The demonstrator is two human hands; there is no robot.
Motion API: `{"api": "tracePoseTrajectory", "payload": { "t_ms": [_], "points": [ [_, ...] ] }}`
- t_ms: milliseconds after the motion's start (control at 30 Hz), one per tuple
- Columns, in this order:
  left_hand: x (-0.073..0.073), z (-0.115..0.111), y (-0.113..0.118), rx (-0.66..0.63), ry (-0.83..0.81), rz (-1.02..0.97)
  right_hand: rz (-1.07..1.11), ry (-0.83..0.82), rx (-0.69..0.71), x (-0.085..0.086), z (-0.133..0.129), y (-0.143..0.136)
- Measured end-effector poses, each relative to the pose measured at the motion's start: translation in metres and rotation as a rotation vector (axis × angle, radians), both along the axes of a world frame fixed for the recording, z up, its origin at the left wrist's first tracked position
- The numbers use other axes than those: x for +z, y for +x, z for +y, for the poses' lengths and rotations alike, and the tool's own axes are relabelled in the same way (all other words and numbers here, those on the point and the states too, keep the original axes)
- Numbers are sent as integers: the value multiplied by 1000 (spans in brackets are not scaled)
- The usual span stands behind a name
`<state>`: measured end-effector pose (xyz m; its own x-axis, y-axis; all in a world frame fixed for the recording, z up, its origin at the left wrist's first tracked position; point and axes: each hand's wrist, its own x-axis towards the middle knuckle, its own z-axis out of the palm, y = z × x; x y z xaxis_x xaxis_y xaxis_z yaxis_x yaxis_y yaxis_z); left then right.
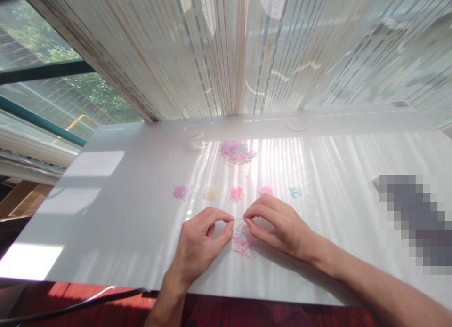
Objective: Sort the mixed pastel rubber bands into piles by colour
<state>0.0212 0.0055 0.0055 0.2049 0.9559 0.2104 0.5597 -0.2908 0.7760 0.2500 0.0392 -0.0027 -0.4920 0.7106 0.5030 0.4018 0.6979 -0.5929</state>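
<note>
Closest to us, the left hand [197, 244] pinches a thin strand [238, 219] between thumb and forefinger; it spans above the loose pink-and-blue pile [243, 246] to the right hand [284, 226], pinching likewise, near the teal cluster [295, 192].

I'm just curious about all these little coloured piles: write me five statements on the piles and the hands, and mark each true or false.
1. The purple pile is at the left end of the row of five small piles. True.
2. The blue-green pile lies between the yellow and red ones. False: it is at the right end of the row.
3. A thin strand runs between the fingers of the left hand and right hand. True.
4. The mixed pile beyond the row is smaller than the purple pile. False: it is clearly larger.
5. The left hand lies flat with its fingers spread. False: its thumb and forefinger are pinched together.
</note>
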Motion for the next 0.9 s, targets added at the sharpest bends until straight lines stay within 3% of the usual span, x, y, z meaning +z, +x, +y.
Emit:
{"api": "tracePoseTrajectory", "payload": {
  "t_ms": [367,567,900],
  "points": [
    [4,13,4,-12,44,62,2,44,-75,-1,2,1],
    [1,26,14,143,192,168,-69,47,-203,-7,5,4],
    [-2,32,23,224,225,380,-123,37,-181,-5,4,6]
  ]
}}
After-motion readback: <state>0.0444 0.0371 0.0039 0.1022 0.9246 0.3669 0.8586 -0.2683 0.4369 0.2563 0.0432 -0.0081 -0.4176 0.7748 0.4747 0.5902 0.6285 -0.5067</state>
